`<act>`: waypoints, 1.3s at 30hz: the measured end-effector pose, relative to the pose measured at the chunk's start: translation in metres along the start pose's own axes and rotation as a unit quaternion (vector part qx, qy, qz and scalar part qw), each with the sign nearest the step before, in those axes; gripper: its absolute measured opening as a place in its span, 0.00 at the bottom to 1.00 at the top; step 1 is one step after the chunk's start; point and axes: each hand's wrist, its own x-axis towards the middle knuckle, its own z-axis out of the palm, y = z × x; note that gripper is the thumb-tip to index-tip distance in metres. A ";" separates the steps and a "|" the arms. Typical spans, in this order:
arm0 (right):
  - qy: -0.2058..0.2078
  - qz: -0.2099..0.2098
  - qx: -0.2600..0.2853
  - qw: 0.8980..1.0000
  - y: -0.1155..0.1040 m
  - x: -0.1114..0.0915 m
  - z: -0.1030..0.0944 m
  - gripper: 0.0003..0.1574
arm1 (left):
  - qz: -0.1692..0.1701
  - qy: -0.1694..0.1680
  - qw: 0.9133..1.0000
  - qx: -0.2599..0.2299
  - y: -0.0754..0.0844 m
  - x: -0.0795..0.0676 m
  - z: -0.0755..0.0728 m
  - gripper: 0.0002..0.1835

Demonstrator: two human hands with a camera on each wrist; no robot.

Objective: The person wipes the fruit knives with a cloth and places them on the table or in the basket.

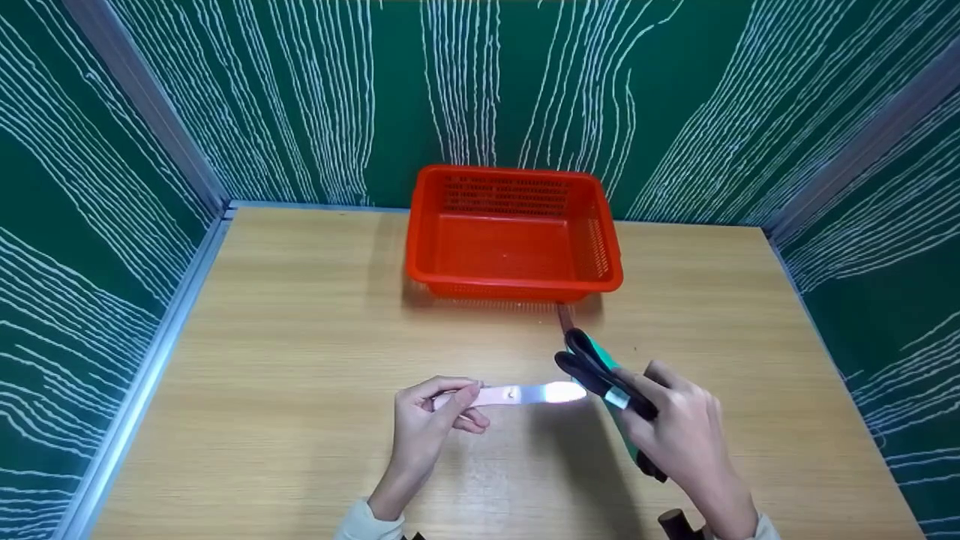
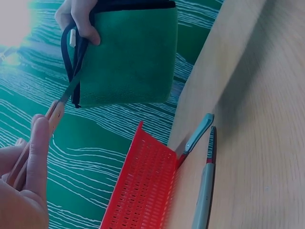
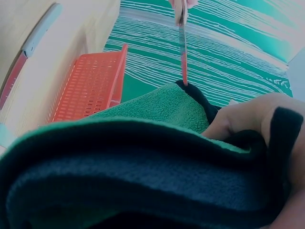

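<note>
My left hand [image 1: 431,420] pinches the pale pink handle of a small knife [image 1: 532,394] between thumb and fingers. Its blade, glaring white in the head view, points right, the tip right at the edge of a folded green cloth [image 2: 131,57] with black trim. My right hand [image 1: 679,420] grips that cloth by its black edge, near a small white tag. In the right wrist view, the cloth's thick fold [image 3: 133,176] fills the foreground and hides part of the hand. The cloth hangs above the table, casting a shadow.
A red plastic basket [image 1: 514,289] stands at the back of the table [image 1: 300,337]. Two long tools lie in front of it: a knife with a grey-blue handle [image 2: 198,133] and another grey-handled one [image 2: 205,191]. Green walls with white wavy lines enclose the table.
</note>
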 end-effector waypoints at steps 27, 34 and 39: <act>0.047 0.014 0.026 0.998 -0.008 0.009 -0.003 0.17 | -0.003 0.029 0.999 0.028 -0.002 -0.001 0.001 0.17; 0.059 -0.006 0.050 0.997 -0.022 0.013 0.002 0.20 | 0.001 0.036 0.997 0.070 0.000 0.000 0.004 0.16; 0.021 -0.027 0.070 0.997 -0.035 0.012 0.008 0.21 | 0.004 0.035 0.997 0.072 -0.002 0.000 0.005 0.16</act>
